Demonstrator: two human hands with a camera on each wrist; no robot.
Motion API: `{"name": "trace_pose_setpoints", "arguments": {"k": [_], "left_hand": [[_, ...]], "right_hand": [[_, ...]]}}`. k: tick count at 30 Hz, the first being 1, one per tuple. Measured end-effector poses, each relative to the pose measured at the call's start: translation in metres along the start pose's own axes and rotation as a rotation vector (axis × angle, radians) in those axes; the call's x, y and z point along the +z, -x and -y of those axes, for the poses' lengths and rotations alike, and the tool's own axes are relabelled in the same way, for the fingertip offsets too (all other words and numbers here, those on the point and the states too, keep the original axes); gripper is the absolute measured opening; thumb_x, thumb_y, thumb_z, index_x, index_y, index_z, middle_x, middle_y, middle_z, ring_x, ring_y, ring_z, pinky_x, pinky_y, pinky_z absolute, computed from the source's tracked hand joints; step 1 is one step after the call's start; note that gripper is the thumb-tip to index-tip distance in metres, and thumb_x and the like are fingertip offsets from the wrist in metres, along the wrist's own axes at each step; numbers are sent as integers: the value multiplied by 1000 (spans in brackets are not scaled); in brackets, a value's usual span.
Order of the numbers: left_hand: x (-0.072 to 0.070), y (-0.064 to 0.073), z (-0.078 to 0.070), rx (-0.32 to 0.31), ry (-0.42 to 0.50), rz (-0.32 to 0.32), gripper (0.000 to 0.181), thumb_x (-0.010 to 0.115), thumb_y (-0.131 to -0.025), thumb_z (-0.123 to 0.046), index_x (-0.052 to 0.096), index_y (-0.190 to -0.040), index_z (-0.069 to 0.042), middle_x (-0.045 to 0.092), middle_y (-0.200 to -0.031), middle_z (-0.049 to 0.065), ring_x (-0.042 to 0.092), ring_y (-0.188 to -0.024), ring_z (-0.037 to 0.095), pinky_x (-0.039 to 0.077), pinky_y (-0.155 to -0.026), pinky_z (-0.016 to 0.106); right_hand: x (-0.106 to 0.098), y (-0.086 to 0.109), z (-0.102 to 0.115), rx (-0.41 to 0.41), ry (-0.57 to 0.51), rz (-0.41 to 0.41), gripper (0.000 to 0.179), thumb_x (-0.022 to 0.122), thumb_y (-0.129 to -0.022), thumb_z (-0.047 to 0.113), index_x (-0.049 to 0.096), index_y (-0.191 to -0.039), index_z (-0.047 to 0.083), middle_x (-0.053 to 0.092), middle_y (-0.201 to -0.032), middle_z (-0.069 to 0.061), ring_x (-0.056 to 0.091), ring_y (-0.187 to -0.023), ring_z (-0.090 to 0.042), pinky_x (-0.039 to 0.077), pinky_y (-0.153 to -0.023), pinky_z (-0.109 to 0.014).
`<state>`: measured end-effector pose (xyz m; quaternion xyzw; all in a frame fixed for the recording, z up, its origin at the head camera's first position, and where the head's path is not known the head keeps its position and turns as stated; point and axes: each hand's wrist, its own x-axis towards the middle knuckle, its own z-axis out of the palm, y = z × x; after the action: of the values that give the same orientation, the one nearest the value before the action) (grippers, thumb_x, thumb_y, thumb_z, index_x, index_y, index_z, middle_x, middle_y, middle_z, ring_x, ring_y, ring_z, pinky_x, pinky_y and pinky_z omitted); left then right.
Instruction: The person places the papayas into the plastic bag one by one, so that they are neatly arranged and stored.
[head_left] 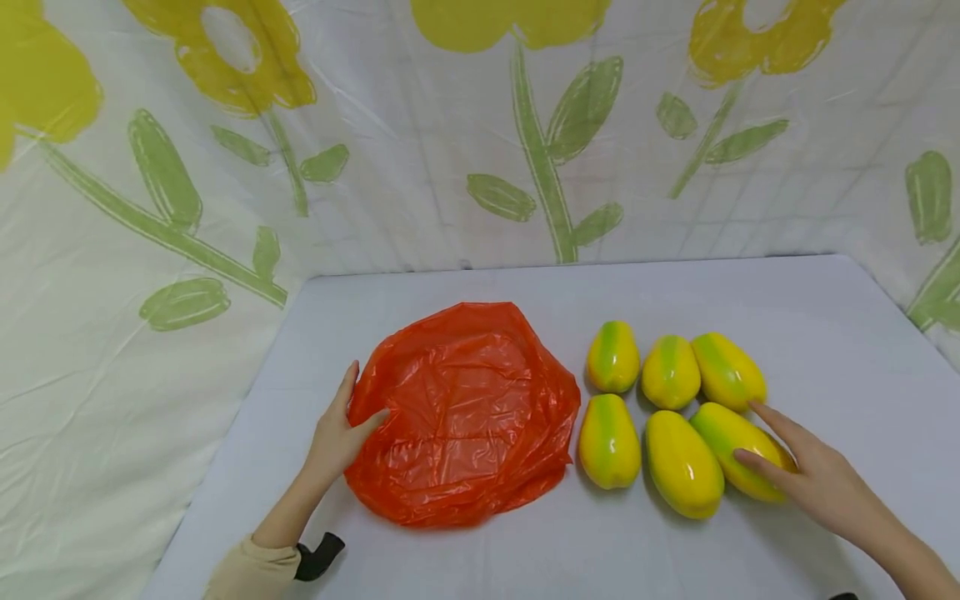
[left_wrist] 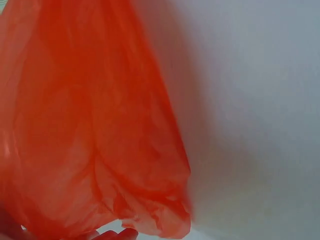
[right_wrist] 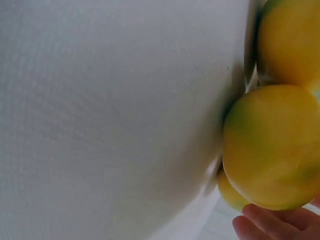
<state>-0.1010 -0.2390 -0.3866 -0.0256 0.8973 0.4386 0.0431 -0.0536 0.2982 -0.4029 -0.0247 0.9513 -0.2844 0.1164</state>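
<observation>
A red plastic bag (head_left: 465, 408) lies spread on the table, its mouth rolled wide. At its left edge is my left hand (head_left: 333, 437), thumb over the rim and fingers spread along the outside. In the left wrist view the bag (left_wrist: 95, 120) covers most of that hand. Several yellow-green papayas stand right of the bag in two rows. My right hand (head_left: 817, 471) is at the front-right papaya (head_left: 738, 450), thumb on the near side, straight fingers toward the far side. In the right wrist view, fingertips (right_wrist: 270, 222) sit at the papaya's (right_wrist: 272, 147) lower edge.
Around the bag and fruit lies a white-covered table (head_left: 525, 558). Behind it hangs a white curtain (head_left: 397, 192) printed with yellow flowers. A black strap (head_left: 320, 557) sticks out at the left wrist.
</observation>
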Motion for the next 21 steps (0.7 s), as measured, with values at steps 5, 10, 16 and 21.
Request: {"name": "trace_pose_setpoints", "arguments": {"k": [5,10,16,21], "left_hand": [[6,1,-1,1,50,-8,78,56,-96,-9,6,-157,-8,17,-159,20,33,-136,44,44,-95,54],[7,1,0,12,48,-20,73,47,-96,-1,8,-157,-7,17,-159,19,30,-138,44,38,-102,56],[6,2,0,15,45,-32,71,43,-93,4,11,-156,-6,18,-158,21,31,-136,46,33,-105,60],[6,1,-1,-8,56,-22,70,42,-94,3,11,-156,-7,17,-159,20,29,-137,45,33,-105,59]], "right_hand": [[2,-2,2,-3,9,12,82,55,-97,43,16,-153,-3,26,-142,-44,29,-121,-65,31,-87,-77],[2,-4,6,-2,33,19,84,59,-94,44,21,-150,-7,29,-141,-43,33,-120,-64,35,-86,-75],[-1,-4,9,21,81,11,83,63,-91,45,31,-145,-10,36,-135,-44,41,-114,-63,43,-80,-69],[-11,-1,14,36,100,0,81,64,-90,45,35,-142,-11,40,-131,-45,46,-108,-62,46,-75,-64]]}}
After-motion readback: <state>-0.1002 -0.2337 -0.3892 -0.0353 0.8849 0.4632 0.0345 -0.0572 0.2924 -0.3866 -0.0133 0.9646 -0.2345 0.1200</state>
